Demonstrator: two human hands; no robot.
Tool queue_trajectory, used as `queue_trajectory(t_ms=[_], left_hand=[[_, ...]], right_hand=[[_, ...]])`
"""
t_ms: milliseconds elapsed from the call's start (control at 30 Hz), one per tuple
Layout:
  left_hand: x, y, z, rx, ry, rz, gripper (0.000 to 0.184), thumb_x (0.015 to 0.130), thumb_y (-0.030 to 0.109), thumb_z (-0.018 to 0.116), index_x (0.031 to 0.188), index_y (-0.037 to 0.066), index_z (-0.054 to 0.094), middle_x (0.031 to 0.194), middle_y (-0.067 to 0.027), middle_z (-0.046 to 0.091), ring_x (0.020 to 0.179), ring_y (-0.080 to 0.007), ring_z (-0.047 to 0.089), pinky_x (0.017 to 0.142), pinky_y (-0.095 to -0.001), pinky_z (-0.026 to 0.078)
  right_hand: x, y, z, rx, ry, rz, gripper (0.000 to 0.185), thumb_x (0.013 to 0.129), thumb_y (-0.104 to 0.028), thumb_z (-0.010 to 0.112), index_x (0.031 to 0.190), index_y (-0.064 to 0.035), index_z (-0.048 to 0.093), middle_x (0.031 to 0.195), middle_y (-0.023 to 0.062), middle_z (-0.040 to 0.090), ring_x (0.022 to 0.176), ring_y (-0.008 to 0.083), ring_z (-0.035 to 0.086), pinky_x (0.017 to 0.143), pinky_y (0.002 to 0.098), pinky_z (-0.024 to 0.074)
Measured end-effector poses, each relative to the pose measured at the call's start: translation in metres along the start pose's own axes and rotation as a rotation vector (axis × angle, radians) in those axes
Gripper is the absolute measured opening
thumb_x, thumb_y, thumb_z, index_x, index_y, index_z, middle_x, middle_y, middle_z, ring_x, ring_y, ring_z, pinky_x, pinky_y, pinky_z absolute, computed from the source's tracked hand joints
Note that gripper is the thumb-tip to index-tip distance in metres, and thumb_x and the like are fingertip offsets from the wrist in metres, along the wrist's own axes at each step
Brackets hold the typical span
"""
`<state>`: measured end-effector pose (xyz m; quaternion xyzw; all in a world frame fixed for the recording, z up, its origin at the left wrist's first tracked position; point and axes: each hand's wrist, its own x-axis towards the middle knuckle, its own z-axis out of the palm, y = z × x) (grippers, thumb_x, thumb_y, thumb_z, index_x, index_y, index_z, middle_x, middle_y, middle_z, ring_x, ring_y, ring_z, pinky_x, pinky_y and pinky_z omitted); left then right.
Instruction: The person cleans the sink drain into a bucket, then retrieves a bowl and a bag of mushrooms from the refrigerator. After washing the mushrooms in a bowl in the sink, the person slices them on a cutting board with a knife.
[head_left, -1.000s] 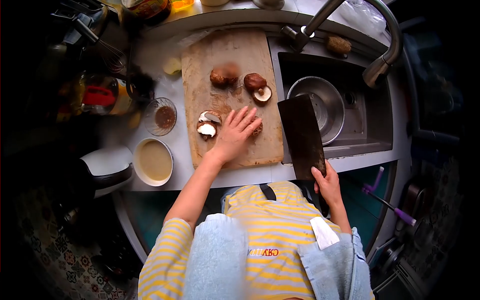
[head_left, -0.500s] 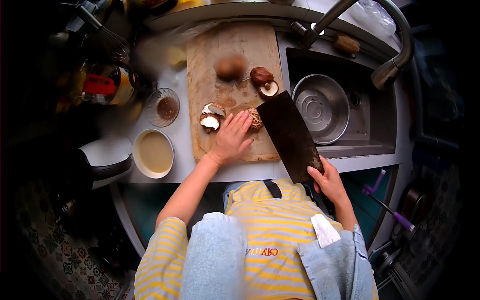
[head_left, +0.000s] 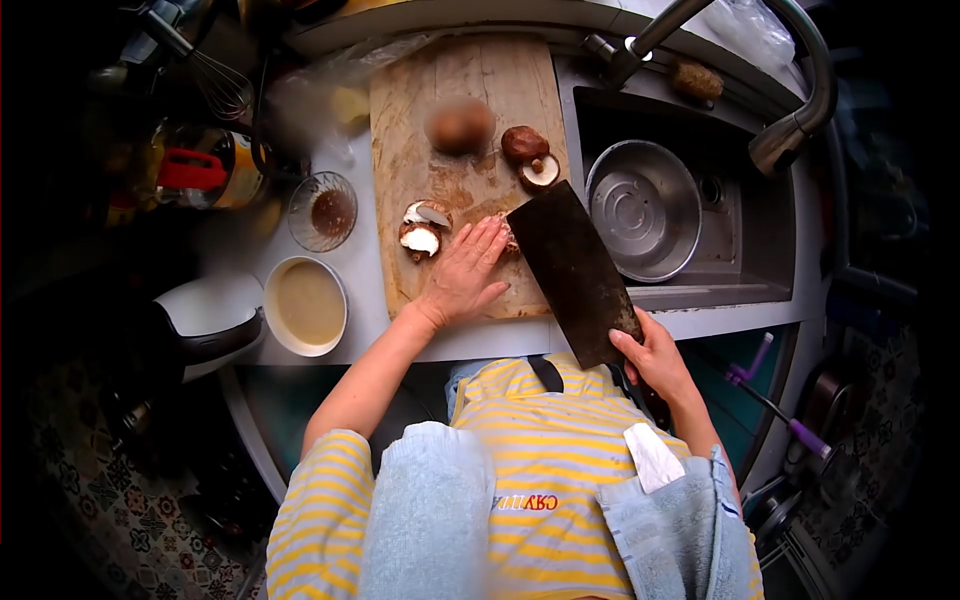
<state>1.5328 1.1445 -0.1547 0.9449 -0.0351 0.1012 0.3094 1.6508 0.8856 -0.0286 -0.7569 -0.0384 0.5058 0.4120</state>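
My right hand (head_left: 652, 360) is closed round the handle of a dark, broad-bladed cleaver (head_left: 570, 275). The blade slants up and left over the right edge of the wooden cutting board (head_left: 415, 165), its far end beside the fingertips of my left hand (head_left: 465, 272). That hand lies flat, fingers stretched out, on a shiitake mushroom (head_left: 512, 236) mostly hidden by hand and blade. Left of my fingers sit cut mushroom pieces (head_left: 421, 239) with white flesh showing. Farther up the board are a brown mushroom (head_left: 524, 144), an upturned mushroom (head_left: 540, 171) and a blurred brown round thing (head_left: 460, 125).
A sink (head_left: 745, 225) on the right holds a metal basin (head_left: 645, 210), under a curved faucet (head_left: 790, 140). Left of the board stand a glass bowl (head_left: 323, 211) with brown liquid and a white bowl (head_left: 306, 306) of cloudy liquid. A whisk (head_left: 222, 85) hangs at upper left.
The cleaver's far end has shifted slightly left, covering more of the mushroom under my left hand. My left hand stays nearly in place.
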Motion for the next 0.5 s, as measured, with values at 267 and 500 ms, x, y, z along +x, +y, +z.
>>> queue_trajectory(t_ms=[267, 500], left_hand=[[0.003, 0.0, -0.001, -0.013, -0.018, 0.026, 0.072, 0.077, 0.027, 0.057, 0.135, 0.001, 0.025, 0.14, -0.0182, 0.025, 0.13, -0.032, 0.025, 0.106, -0.0423, 0.02], [0.004, -0.001, 0.0, -0.045, -0.016, 0.007, 0.075, 0.076, 0.029, 0.058, 0.136, 0.001, 0.022, 0.141, -0.0178, 0.024, 0.13, -0.0336, 0.023, 0.106, -0.0433, 0.019]], right_hand=[[0.015, -0.008, 0.015, -0.026, 0.011, -0.017, 0.031, 0.085, -0.012, 0.053, 0.113, -0.0016, 0.046, 0.06, 0.0005, 0.046, 0.038, 0.0069, 0.041, 0.036, 0.023, 0.0335], [0.038, -0.023, 0.031, -0.151, 0.009, -0.023, 0.034, 0.085, -0.016, 0.053, 0.116, -0.0041, 0.045, 0.057, 0.0033, 0.049, 0.038, 0.0119, 0.045, 0.037, 0.0266, 0.0376]])
